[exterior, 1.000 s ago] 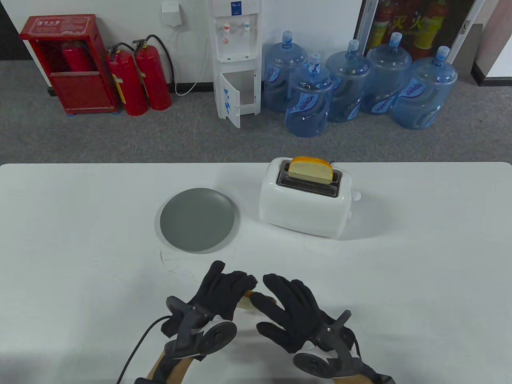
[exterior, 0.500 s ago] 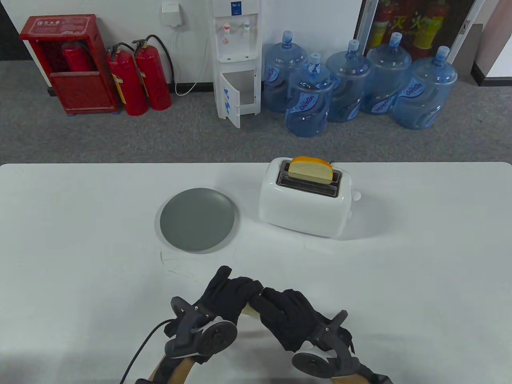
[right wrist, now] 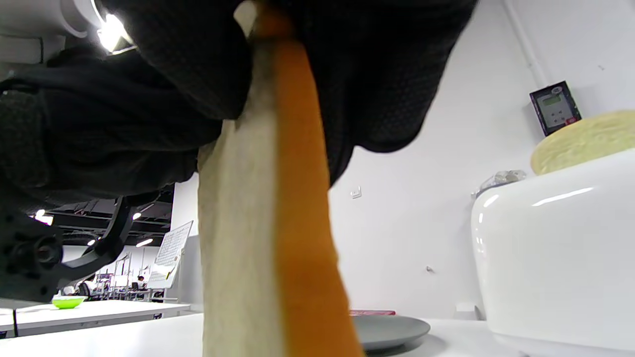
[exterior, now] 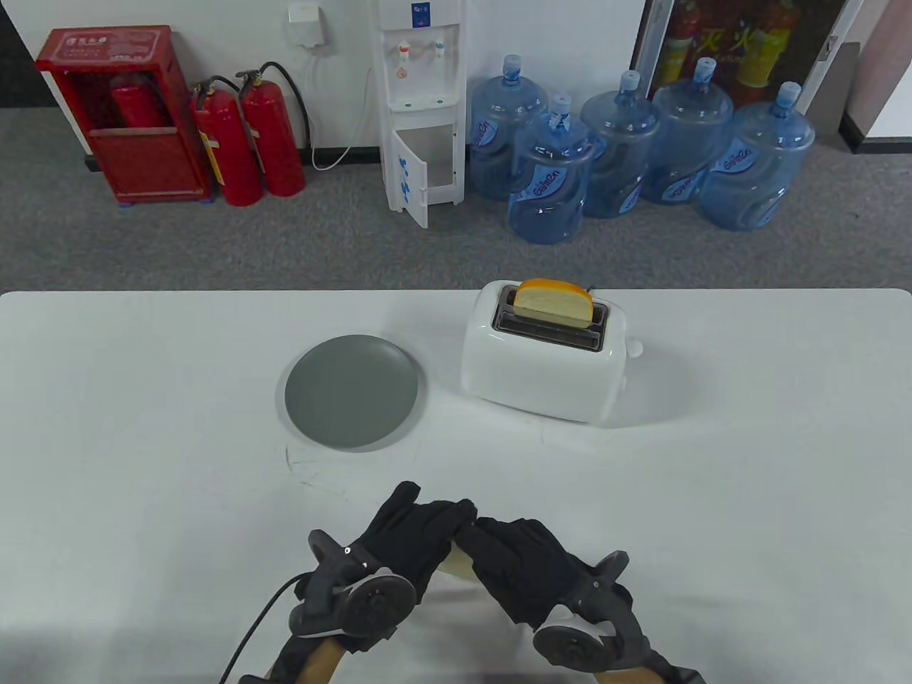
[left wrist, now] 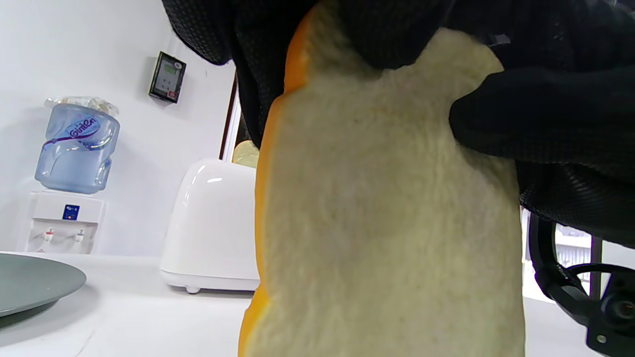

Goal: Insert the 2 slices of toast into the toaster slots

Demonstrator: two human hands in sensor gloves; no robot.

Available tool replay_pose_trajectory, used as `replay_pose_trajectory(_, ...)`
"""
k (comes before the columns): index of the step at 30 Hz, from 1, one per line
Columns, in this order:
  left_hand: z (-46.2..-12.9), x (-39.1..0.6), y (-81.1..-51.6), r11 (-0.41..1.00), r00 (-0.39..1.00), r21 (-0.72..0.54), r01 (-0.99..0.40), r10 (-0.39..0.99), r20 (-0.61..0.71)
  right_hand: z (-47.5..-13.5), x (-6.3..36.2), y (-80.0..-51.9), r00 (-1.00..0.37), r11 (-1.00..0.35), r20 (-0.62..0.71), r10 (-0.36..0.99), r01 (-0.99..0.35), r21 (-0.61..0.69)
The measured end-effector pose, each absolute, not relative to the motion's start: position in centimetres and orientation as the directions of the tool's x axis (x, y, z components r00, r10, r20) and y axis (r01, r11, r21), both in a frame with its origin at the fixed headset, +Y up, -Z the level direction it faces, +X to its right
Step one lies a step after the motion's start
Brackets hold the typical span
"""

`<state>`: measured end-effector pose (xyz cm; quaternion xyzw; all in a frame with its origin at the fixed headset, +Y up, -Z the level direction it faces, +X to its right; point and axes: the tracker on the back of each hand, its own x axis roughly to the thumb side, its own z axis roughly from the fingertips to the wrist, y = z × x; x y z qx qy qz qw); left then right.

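A white toaster (exterior: 545, 363) stands at the table's far middle, with one slice of toast (exterior: 553, 301) upright in its back slot; the front slot is open and dark. Near the front edge, both gloved hands meet over a second slice (exterior: 457, 563), mostly hidden between them. My left hand (exterior: 420, 531) and right hand (exterior: 509, 552) both grip it. In the left wrist view the slice (left wrist: 387, 218) hangs upright with fingers curled over its top, the toaster (left wrist: 213, 228) behind it. In the right wrist view the slice (right wrist: 270, 238) shows edge-on, orange crust facing me.
A grey plate (exterior: 351, 391) lies left of the toaster. The plate (right wrist: 389, 331) also shows behind the slice in the right wrist view. A black cable (exterior: 249, 630) trails from the left wrist toward the front edge. Water bottles and fire extinguishers stand on the floor beyond the table.
The right hand has closed in from the right and now grips the slice together with the left hand. Both hands shifted slightly forward and closer together.
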<state>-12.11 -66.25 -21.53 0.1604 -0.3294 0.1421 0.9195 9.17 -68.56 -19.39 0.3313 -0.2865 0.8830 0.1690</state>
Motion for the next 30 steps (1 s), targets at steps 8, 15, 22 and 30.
replay_pose_trajectory(8,-21.6,-12.7,-66.3,0.896,0.749,0.235,-0.376,0.145,0.646,-19.4,9.3,-68.5,-0.734,-0.763,0.669,0.112,-0.496,-0.416)
replay_pose_trajectory(15,-21.6,-13.1,-66.1,0.893,0.791,0.297,-0.338,0.098,0.604,-19.4,9.4,-68.4,-0.742,-0.760,0.660,0.115,-0.494,-0.422)
replay_pose_trajectory(22,-22.5,-15.2,-66.0,0.890,0.858,0.319,-0.326,0.137,0.495,-19.5,9.5,-68.4,-0.747,-0.760,0.655,0.116,-0.491,-0.425)
replay_pose_trajectory(30,-23.7,-17.5,-66.6,0.911,0.925,0.310,-0.273,0.160,0.346,-19.6,9.5,-68.3,-0.750,-0.761,0.651,0.115,-0.488,-0.428)
